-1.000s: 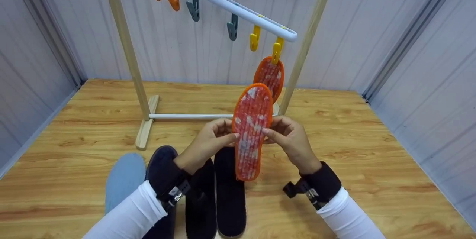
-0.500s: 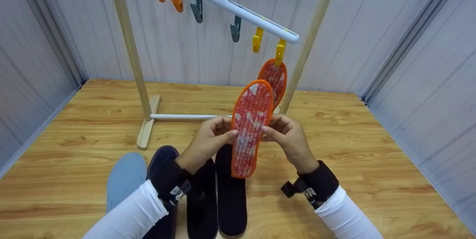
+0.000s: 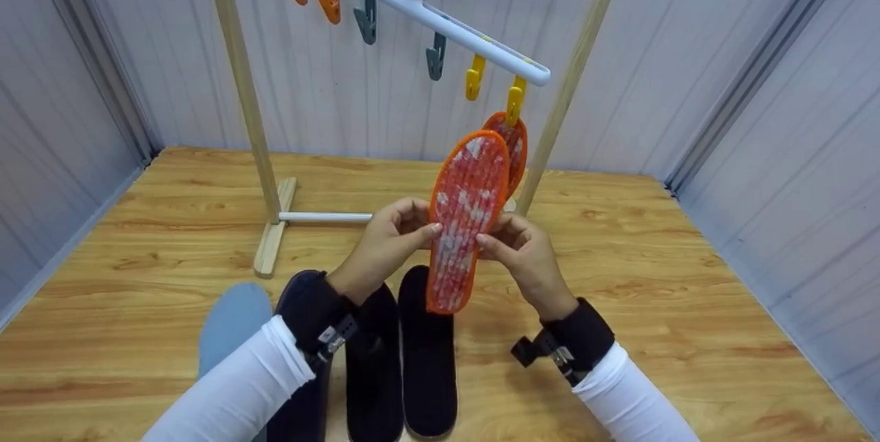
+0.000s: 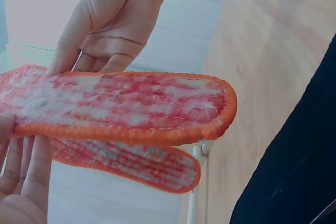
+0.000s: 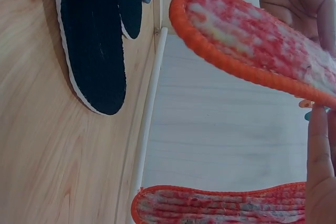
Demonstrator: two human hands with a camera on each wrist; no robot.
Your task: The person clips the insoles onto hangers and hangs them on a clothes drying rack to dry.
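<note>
An orange-edged red and white insole (image 3: 462,218) stands nearly upright above the wooden floor, held by both hands. My left hand (image 3: 393,239) pinches its left edge and my right hand (image 3: 517,251) pinches its right edge. The wrist views show the same insole (image 4: 123,106) (image 5: 247,51) close up. Just behind its tip, a matching insole (image 3: 517,143) hangs from a yellow clip (image 3: 513,100) on the white rail (image 3: 426,14), and it appears again as the hanging insole (image 4: 131,163) (image 5: 220,205) in both wrist views.
A wooden drying rack (image 3: 240,91) with a white crossbar (image 3: 323,217) stands on the floor; orange, grey and yellow clips (image 3: 434,57) hang free. Black insoles (image 3: 426,352) and a light blue insole (image 3: 230,322) lie under my forearms. Grey panel walls enclose the space.
Both hands have raised the insole and carried it forward toward the rack; its tip now overlaps the hanging insole. The grip is unchanged.
</note>
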